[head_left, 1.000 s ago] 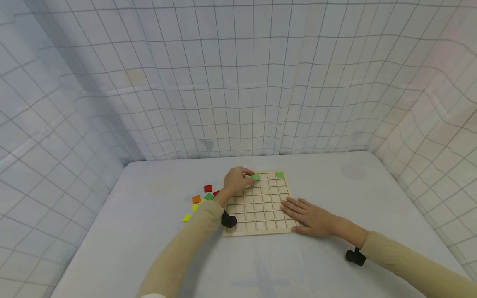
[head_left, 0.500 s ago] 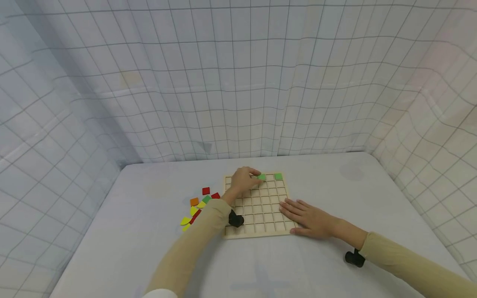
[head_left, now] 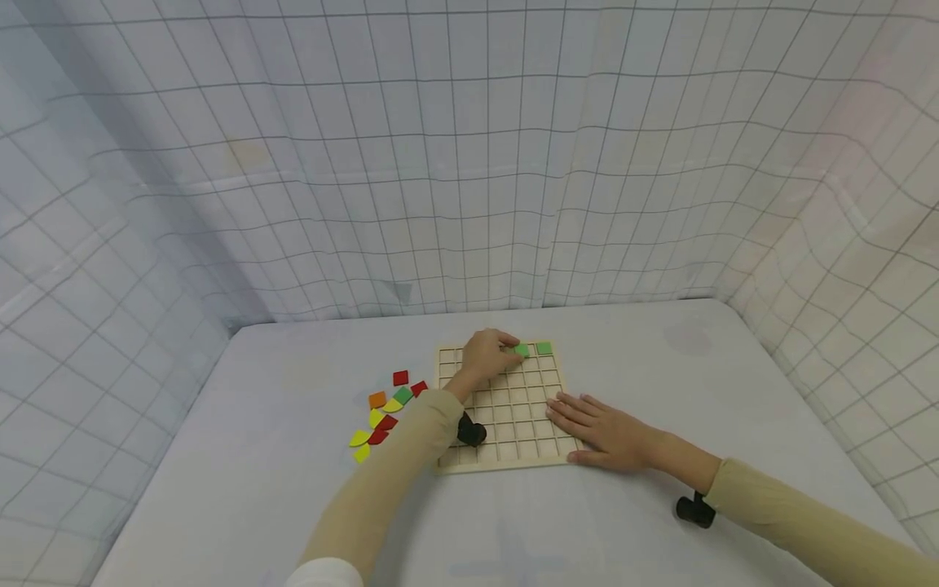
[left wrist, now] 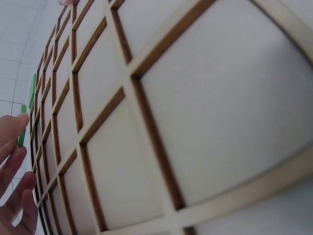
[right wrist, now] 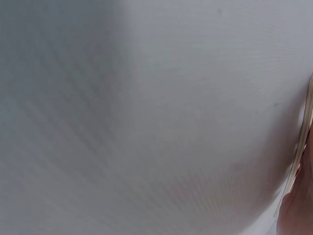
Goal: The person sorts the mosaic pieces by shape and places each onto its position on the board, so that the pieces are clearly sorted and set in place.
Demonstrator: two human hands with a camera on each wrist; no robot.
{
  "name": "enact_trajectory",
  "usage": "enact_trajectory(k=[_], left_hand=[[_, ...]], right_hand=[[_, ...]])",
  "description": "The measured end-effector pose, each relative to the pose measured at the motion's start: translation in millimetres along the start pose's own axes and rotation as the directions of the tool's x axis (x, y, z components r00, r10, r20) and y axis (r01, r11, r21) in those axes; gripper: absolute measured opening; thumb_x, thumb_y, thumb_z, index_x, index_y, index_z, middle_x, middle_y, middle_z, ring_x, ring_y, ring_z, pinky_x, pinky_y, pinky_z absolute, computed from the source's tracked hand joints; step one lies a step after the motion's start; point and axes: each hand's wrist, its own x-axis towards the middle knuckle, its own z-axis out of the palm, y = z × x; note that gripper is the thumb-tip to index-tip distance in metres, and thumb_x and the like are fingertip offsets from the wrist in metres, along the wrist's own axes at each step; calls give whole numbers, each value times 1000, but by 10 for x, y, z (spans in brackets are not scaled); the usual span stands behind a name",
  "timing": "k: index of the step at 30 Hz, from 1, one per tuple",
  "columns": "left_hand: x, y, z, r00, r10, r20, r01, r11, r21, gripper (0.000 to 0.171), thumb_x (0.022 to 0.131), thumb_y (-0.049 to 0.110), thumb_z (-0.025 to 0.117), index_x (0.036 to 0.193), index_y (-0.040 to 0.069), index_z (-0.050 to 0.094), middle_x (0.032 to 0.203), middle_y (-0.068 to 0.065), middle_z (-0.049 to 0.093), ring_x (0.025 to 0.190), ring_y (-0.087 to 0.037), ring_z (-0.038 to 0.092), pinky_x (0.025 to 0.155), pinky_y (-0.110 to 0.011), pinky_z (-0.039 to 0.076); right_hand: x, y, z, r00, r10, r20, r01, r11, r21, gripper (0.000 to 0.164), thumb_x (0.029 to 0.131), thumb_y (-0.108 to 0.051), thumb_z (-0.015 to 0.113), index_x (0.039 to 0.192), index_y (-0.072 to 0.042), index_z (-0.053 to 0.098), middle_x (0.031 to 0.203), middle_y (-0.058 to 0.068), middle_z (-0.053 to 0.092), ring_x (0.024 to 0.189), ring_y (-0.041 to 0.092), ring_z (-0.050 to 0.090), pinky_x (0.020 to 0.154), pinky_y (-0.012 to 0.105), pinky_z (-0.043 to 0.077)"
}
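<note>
A wooden grid board [head_left: 508,410] with square cells lies flat on the white-covered table. At its far edge my left hand [head_left: 484,356] pinches a green square tile [head_left: 522,350] between thumb and finger. The same tile [left wrist: 22,128] shows edge-on in the left wrist view, by the fingertips. A second green tile [head_left: 544,348] sits in the far right corner cell. My right hand [head_left: 609,434] rests with straight fingers on the board's right edge. In the right wrist view only part of that hand [right wrist: 297,208] appears, beside the board's rim [right wrist: 304,127].
Left of the board lie loose tiles: a red square [head_left: 400,378], an orange square [head_left: 377,399], a green square [head_left: 403,395], and several yellow rounded pieces [head_left: 359,439] and red ones. A gridded white curtain [head_left: 484,163] encloses the table's back and sides.
My left hand has slid right along the board's far row with the green tile, closer to the corner tile. The right hand has stayed on the board's edge. The view has shifted slightly.
</note>
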Motion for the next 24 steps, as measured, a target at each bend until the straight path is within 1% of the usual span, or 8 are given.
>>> enact_trajectory(k=[4, 11, 15, 18, 20, 22, 24], left_hand=[[7, 9, 11, 1000, 5, -8, -5, 1000, 6, 28, 85, 29, 72, 109, 16, 74, 111, -5, 71, 99, -22, 67, 78, -35, 54], [36, 27, 34, 1000, 3, -17, -4, 1000, -17, 27, 85, 28, 71, 109, 15, 74, 109, -3, 72, 106, -23, 64, 87, -39, 52], [43, 37, 47, 1000, 0, -17, 0, 1000, -10, 27, 85, 28, 72, 109, 15, 74, 109, -2, 72, 107, -22, 64, 88, -39, 52], [49, 45, 54, 1000, -1, -13, 1, 1000, -2, 28, 85, 28, 72, 109, 15, 74, 109, -1, 72, 107, -21, 64, 87, -38, 52], [52, 53, 57, 1000, -2, -11, 2, 1000, -2, 27, 85, 28, 72, 109, 15, 74, 109, -2, 72, 106, -21, 64, 87, -38, 52], [58, 61, 60, 1000, -3, -10, 3, 1000, -1, 27, 85, 28, 73, 108, 15, 74, 109, -2, 72, 107, -21, 64, 88, -38, 52], [64, 68, 63, 1000, -6, -10, 6, 1000, 2, 27, 84, 28, 74, 108, 15, 74, 109, -2, 72, 107, -21, 64, 89, -38, 51]], right_hand=[[3, -5, -8, 1000, -1, 2, 1, 1000, -4, 68, 100, -45, 43, 152, -6, 26, 158, 13, 25, 145, 33, 24, 111, 52, 29], [-5, 6, 20, 1000, 2, 2, -2, 1000, -19, 68, 100, -47, 41, 153, -8, 24, 159, 12, 24, 146, 32, 23, 111, 50, 29], [-7, 10, 29, 1000, 4, 2, -4, 1000, -14, 68, 100, -47, 41, 153, -8, 24, 159, 12, 23, 146, 31, 23, 112, 49, 28], [-7, 9, 28, 1000, 5, -1, -5, 1000, 5, 67, 100, -47, 41, 153, -7, 24, 159, 12, 23, 146, 32, 22, 115, 47, 25], [-7, 12, 29, 1000, 3, -6, -3, 1000, 15, 67, 101, -46, 41, 153, -7, 24, 159, 12, 23, 146, 32, 22, 119, 44, 19], [-8, 15, 31, 1000, 1, -13, 0, 1000, 16, 67, 101, -46, 41, 153, -7, 24, 159, 12, 24, 146, 32, 22, 121, 37, 9], [-11, 18, 34, 1000, -5, -19, 5, 1000, 7, 67, 101, -46, 40, 152, -6, 25, 159, 13, 24, 146, 32, 23, 121, 31, -2]])
